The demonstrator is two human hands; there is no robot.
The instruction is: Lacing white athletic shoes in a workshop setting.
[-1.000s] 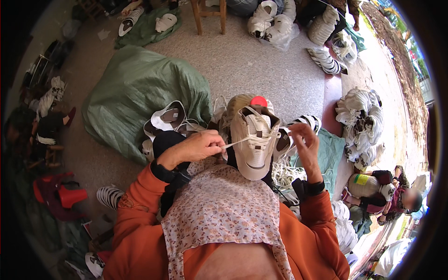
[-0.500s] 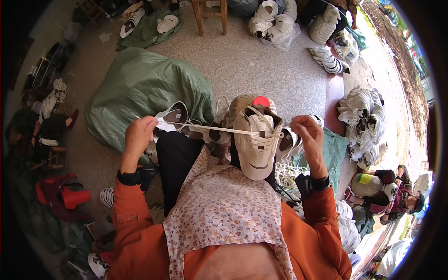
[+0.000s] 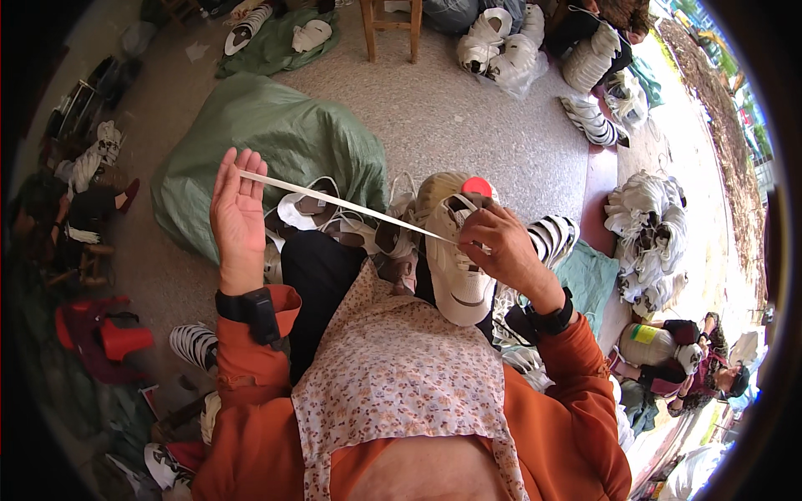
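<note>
A cream and white sneaker [image 3: 464,292] rests toe toward me by my knee, beside a rounded beige thing with a red disc [image 3: 477,185] on top. A flat pale shoelace [image 3: 334,200] runs taut from the shoe up to my left hand [image 3: 237,213]. That hand is raised with its palm toward me and its fingers stretched up, the lace caught across them. My right hand [image 3: 505,250] bends over the shoe's lacing, thumb and fingers pinched where the lace meets the eyelets. Its fingers partly cover the shoe's opening.
A large green sack [image 3: 276,125] lies ahead on the left, with loose shoes [image 3: 307,204] against it. Striped shoes [image 3: 551,238] sit beyond my right hand. A heap of white shoes [image 3: 647,234] and a seated person [image 3: 710,359] are at the right. A red seat [image 3: 125,338] stands left.
My left hand has risen and opened its palm, drawing the lace out longer up and left. My right hand has moved from the shoe's right side onto its lacing.
</note>
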